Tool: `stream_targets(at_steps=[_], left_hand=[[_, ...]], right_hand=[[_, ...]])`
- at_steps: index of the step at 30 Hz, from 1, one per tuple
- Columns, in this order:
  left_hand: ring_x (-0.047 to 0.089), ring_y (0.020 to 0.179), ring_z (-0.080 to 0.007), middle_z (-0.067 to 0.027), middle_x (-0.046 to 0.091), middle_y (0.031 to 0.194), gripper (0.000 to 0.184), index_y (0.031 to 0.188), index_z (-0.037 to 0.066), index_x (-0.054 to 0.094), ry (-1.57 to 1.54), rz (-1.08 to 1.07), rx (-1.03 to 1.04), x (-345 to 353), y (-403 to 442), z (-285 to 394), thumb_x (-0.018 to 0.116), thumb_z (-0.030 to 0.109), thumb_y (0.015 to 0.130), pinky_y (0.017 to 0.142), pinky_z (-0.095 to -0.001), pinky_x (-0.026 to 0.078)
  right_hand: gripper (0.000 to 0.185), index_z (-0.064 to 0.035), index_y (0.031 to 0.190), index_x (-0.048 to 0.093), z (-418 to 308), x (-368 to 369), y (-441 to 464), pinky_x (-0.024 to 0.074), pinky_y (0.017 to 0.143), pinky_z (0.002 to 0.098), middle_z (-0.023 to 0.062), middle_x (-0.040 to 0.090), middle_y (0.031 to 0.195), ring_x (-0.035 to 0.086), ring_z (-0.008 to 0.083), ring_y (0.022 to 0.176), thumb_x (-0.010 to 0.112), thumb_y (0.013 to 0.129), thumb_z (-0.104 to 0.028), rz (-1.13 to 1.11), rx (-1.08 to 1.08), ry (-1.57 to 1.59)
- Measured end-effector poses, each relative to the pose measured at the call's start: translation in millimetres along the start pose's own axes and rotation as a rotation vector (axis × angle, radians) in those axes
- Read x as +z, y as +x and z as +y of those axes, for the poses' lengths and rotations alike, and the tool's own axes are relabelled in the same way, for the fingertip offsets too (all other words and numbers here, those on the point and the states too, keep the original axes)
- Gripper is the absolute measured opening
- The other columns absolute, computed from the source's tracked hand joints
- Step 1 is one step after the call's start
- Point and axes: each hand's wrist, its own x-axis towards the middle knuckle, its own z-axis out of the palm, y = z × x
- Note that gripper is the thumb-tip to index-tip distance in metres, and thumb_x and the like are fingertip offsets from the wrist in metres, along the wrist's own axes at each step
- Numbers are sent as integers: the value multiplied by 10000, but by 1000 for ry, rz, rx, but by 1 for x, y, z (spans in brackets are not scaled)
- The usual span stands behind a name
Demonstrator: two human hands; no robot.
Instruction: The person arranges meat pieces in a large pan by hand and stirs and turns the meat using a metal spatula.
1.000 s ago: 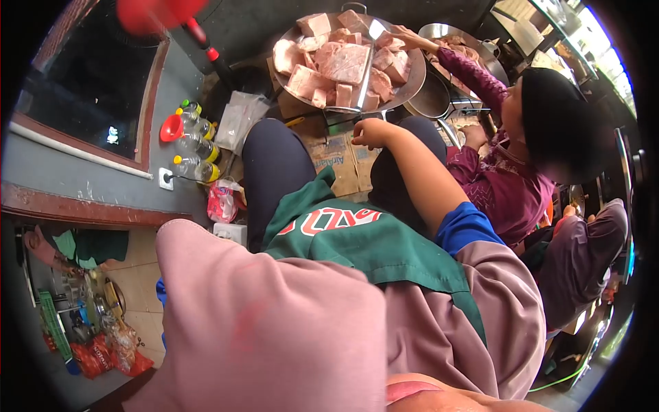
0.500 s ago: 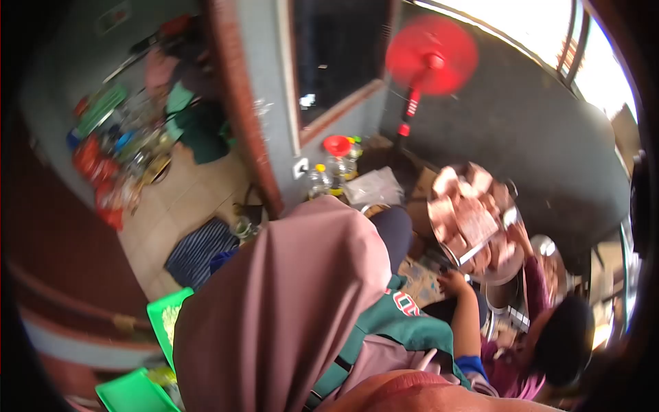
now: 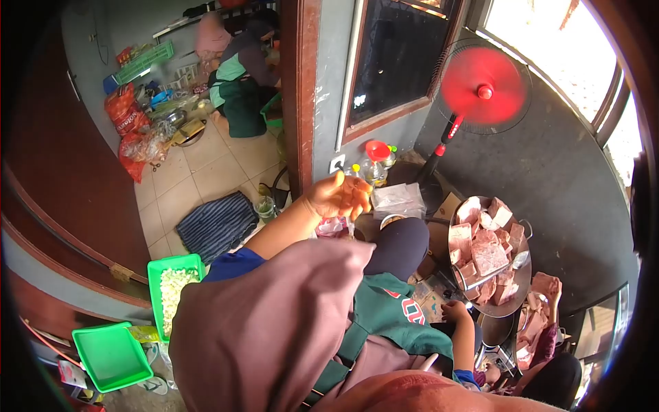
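Observation:
My left hand is raised over my bent knee, palm up, with loosely curled fingers apart and nothing visible in it. My right hand is low beside the wide metal pan. Its fingers are curled, and what they hold, if anything, is too small to make out. Pinkish-brown blocks, resembling frozen meat, are heaped in the pan. A co-worker's hand touches a similar block above a second pile at the right.
A red fan spins by the wall. Bottles and a plastic packet stand ahead. At left are a green tray, a green tray of pale chopped pieces and a striped mat. Other people sit beyond the doorway.
My left hand has come into view, raised. The view has shifted, so the pan sits lower and farther right. The co-worker's hand has left the pan's edge for a block at the lower right.

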Motion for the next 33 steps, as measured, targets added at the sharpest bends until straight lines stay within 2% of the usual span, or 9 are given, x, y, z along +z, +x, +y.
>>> stream_targets(at_steps=[4,8,12,14,18,22,27,30,33], left_hand=[[674,916,-278,-197,645,1108,643,1343,14,460,111,433,-165,-6,1,-27,465,516,941,686,-263,558],[664,955,-279,-185,624,1164,551,1402,97,405,103,315,-460,12,17,-79,427,441,973,717,-293,571],[635,1013,-257,-156,599,1170,493,1418,123,371,-24,309,-920,9,13,-165,455,351,989,808,-315,554],[637,913,-181,-165,602,1167,510,1409,69,365,228,220,-784,10,7,-185,488,316,981,772,-302,556],[617,1044,-251,-167,560,1238,512,1433,135,326,-373,283,-775,11,23,-153,485,326,985,864,-378,543],[563,1152,-270,-155,554,1260,500,1419,166,359,-492,225,-705,0,16,-164,480,373,980,964,-407,482],[534,1189,-289,-146,495,1342,558,1425,173,356,-402,257,-758,4,25,-160,524,412,949,975,-447,459],[482,1259,-353,-163,500,1363,562,1440,223,371,-185,129,-713,-13,39,-169,494,459,945,1025,-593,366],[543,1178,-286,-146,533,1304,594,1462,197,309,-194,250,-652,-13,56,-167,493,442,953,972,-495,436]], right_hand=[[284,16,973,630,6,2,-1,536,509,360,132,676,752,672,235,587,689,848,-233,5,18,-12],[369,-5,996,683,13,0,5,558,705,370,148,701,940,692,235,778,711,775,-299,-29,-11,-522],[389,-17,1016,688,20,12,3,548,746,371,141,698,978,686,239,828,710,761,-309,-145,-1,-875],[399,-23,1026,690,19,17,2,543,767,371,138,697,997,684,241,854,709,754,-314,-194,9,-943],[422,-35,1047,695,15,21,-3,533,808,372,131,694,1034,678,246,904,708,739,-324,-272,24,-1000],[432,-64,1072,698,19,19,-4,500,888,397,125,669,1119,641,287,1028,689,727,-323,-204,2,-984],[504,-79,1086,694,63,30,49,483,937,396,157,632,1183,602,297,1103,768,670,-354,-213,-98,-972],[505,-94,1071,703,58,25,16,487,931,395,149,642,1166,609,297,1089,787,653,-366,-132,-31,-909],[527,-143,1104,695,32,19,-5,473,938,392,142,644,1157,607,306,1074,782,661,-415,-189,-185,-958]])
